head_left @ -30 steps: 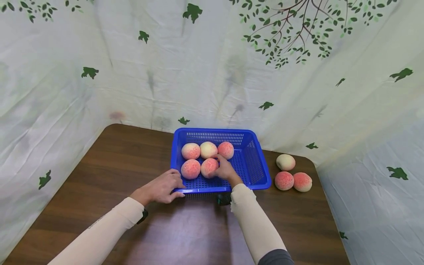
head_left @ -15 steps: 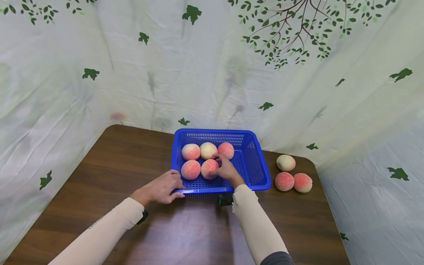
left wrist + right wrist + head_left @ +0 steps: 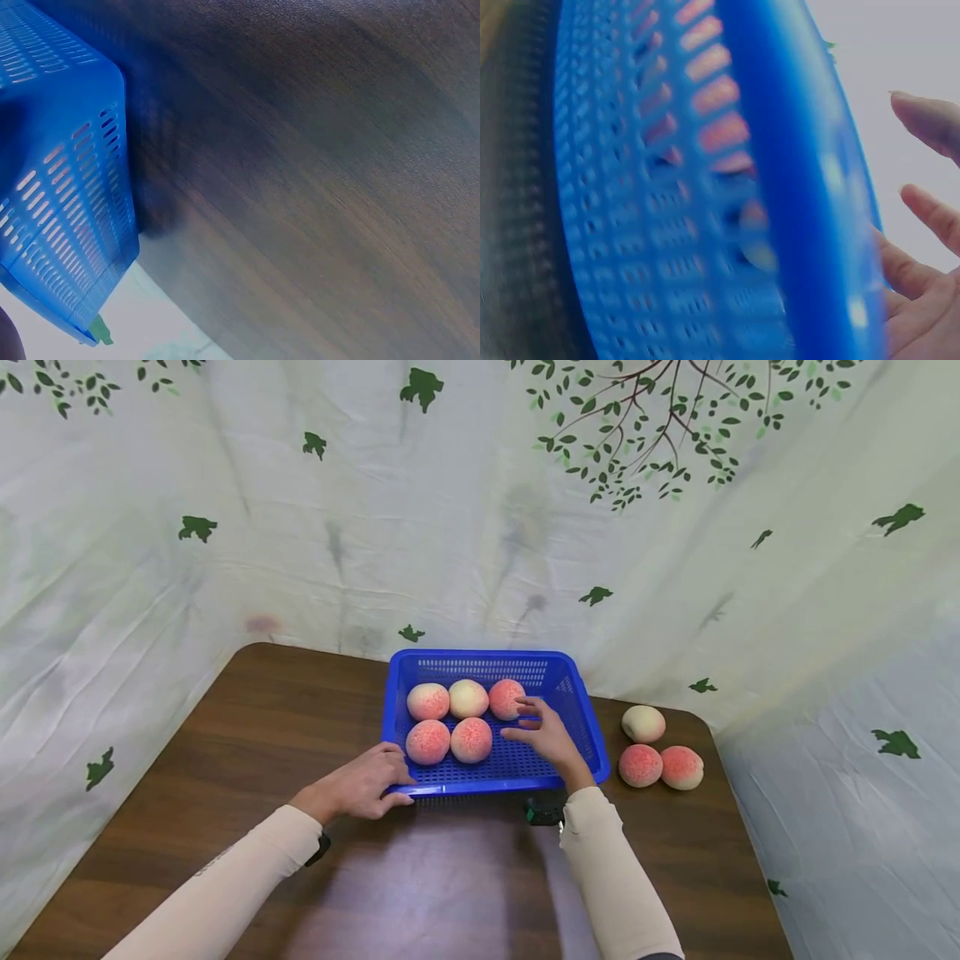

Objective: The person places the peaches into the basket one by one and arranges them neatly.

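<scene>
Left hand (image 3: 369, 783): grips the near-left corner of a blue, rectangular plastic basket (image 3: 480, 789), fingers over the rim and thumb outside.
Right hand (image 3: 551, 735): holds nothing, fingers apart and lightly bent over the basket; the fingertips overlap the back-right peach (image 3: 504, 697) in the head view, though whether they touch it I cannot tell.
Basket: glossy smooth rim, slotted walls, gridded floor.
Peaches inside: 5 round, matte fruits toward the left, 3 in the back row and 2 in front; the front-right peach (image 3: 471, 741) is pink with fine red speckles, the back-middle peach (image 3: 468, 699) mostly cream.
Peaches outside: 3 right of the basket, 1 cream peach (image 3: 643, 724) behind 2 redder peaches (image 3: 641, 766).
Sleeves (image 3: 232, 877): cream-coloured cloth on both arms.
Table (image 3: 315, 718): dark brown, wood-grained, with a rounded back corner at each side.
Backdrop (image 3: 465, 543): creased pale sheeting printed with green leaves and thin branches.
</scene>
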